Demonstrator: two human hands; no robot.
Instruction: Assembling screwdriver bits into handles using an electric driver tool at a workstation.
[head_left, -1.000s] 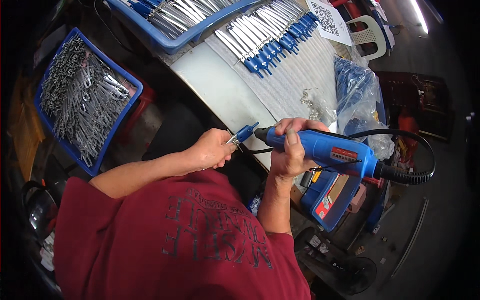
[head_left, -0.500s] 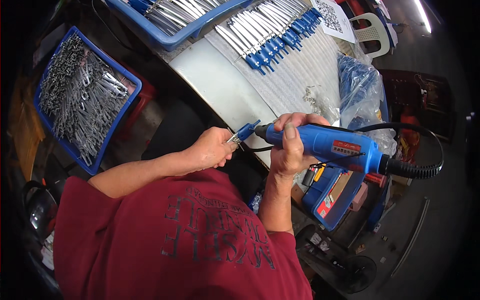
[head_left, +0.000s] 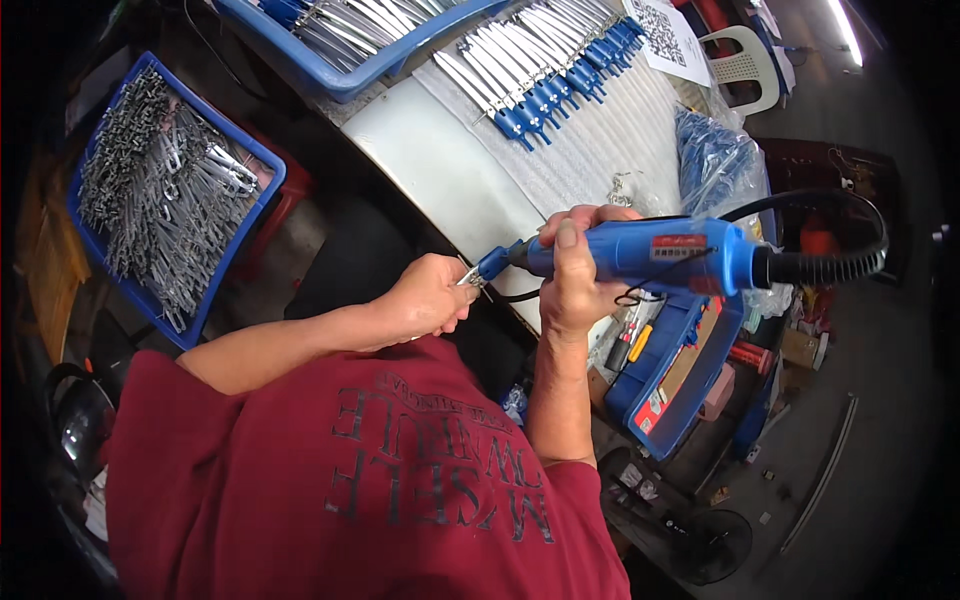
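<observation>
My right hand grips a blue electric driver tool with a black cable trailing off its rear. The tool's tip points left at a small metal part with a blue end. My left hand is closed around that small part, holding it against the tool's tip. Both hands hover just off the edge of a grey metal table. Most of the part is hidden inside my left fist.
A row of metal pieces with blue ends lies on the table. Blue bins of metal parts stand at the left and at the top. An open blue tool case, a plastic bag of blue parts and a white chair are at the right.
The driver tool has levelled out and its cable has swung upward. Both hands stay together at the table edge with the small part still at the tool's tip.
</observation>
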